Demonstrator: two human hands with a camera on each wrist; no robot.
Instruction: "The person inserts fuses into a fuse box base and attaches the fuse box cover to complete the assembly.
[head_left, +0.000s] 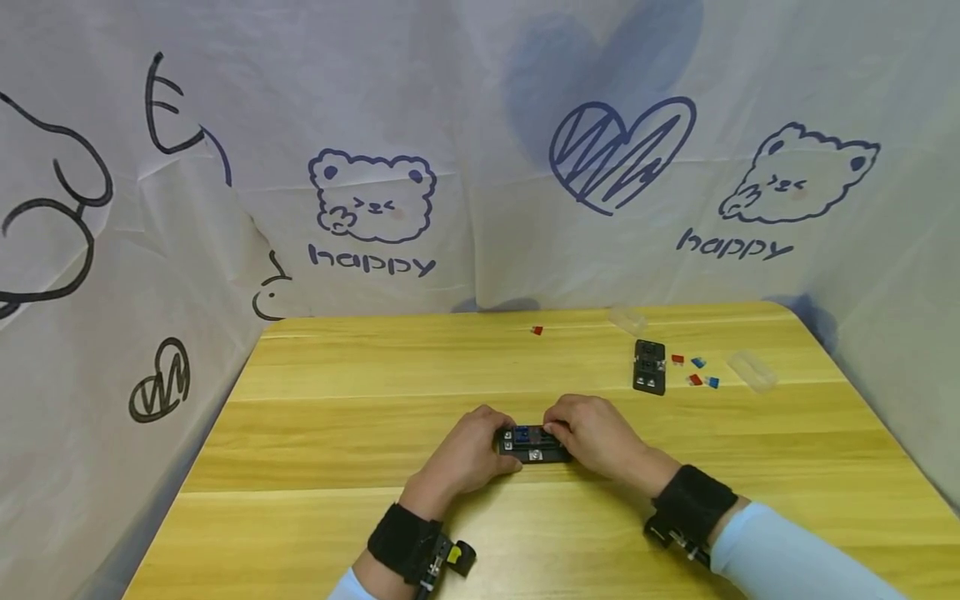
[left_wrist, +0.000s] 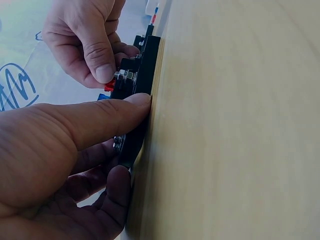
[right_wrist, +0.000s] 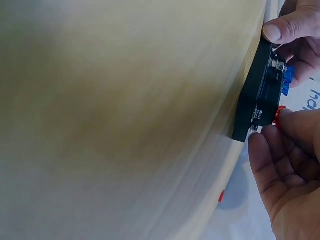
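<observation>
A black fuse block point(head_left: 536, 455) with metal screw terminals lies on the table in front of me. My left hand point(head_left: 472, 450) grips its left end, the thumb along the near side and fingers at the far side. Blue blade fuses point(right_wrist: 287, 77) sit in the block near that hand. At the block's right part, my right hand point(head_left: 592, 429) pinches a red blade fuse point(right_wrist: 279, 115) between thumb and finger. The same red fuse point(left_wrist: 108, 87) peeks out under the thumb in the left wrist view. Whether it is fully seated is hidden by the fingers.
Back right on the wooden table point(head_left: 360, 375) lies a second black fuse block point(head_left: 649, 367). Beside it are loose red fuses point(head_left: 677, 359) and blue fuses point(head_left: 698, 362). Clear covers point(head_left: 752, 371) lie nearby, and a lone red fuse point(head_left: 537, 331) is near the back edge.
</observation>
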